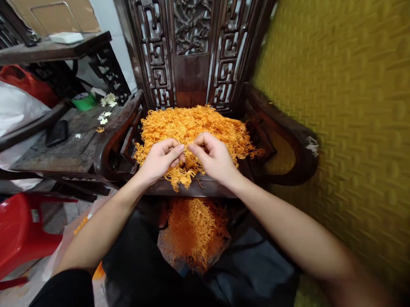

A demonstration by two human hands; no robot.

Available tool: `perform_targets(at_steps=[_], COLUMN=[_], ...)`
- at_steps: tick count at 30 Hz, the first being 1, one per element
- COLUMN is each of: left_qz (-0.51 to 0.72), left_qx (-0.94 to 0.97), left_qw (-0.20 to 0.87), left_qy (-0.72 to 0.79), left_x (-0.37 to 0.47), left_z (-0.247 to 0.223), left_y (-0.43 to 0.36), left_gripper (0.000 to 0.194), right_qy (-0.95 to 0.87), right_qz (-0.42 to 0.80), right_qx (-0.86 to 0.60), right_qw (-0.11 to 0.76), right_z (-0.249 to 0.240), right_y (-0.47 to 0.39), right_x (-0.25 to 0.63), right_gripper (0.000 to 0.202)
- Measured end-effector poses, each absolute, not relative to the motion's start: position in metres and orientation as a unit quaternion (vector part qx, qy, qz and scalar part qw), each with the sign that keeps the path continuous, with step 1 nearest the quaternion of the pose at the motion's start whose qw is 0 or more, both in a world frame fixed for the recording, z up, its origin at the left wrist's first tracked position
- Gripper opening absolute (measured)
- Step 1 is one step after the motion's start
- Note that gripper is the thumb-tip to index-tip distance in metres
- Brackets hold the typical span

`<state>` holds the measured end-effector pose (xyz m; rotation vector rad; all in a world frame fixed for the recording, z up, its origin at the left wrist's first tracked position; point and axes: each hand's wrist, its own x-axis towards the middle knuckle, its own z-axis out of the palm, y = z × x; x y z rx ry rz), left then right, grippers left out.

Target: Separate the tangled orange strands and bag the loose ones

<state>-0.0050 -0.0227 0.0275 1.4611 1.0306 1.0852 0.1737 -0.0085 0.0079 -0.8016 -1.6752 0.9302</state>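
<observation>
A big heap of orange, thread-like strands [193,125], which look like cordyceps, lies on the seat of a dark carved wooden chair [192,81]. Just above the front of this heap, my left hand [163,156] and my right hand [213,156] almost meet, thumbs and fingertips pinched. Between them appears to be a small piece of the orange strands, partly covered by the fingers. Below the seat edge, between my knees, more orange strands [200,232] fill what looks like a clear plastic bag.
At left stands a wooden chair with a green tape roll [84,101], a black wallet-like item [57,133] and small white flowers [105,117]. A red plastic stool [8,238] is on the floor at lower left. A yellow textured surface [349,111] rises on the right.
</observation>
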Motion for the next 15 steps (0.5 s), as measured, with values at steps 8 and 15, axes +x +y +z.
perform_targets(at_steps=[8,15], left_qz=[0.372,0.325], left_qx=[0.654,0.758], left_qw=[0.487,0.277], left_qy=[0.444,0.494], left_x=[-0.009,-0.007], left_z=[0.035,0.027], left_y=[-0.036,-0.034], left_gripper=[0.039,0.015], right_qy=[-0.374,-0.516], right_qz=[0.512,0.718], right_qx=[-0.373,-0.294], right_qw=[0.678,0.364], right_z=[0.019,0.026], right_y=[0.044,0.014], right_x=[0.22,0.224], right_gripper=[0.035,0.02])
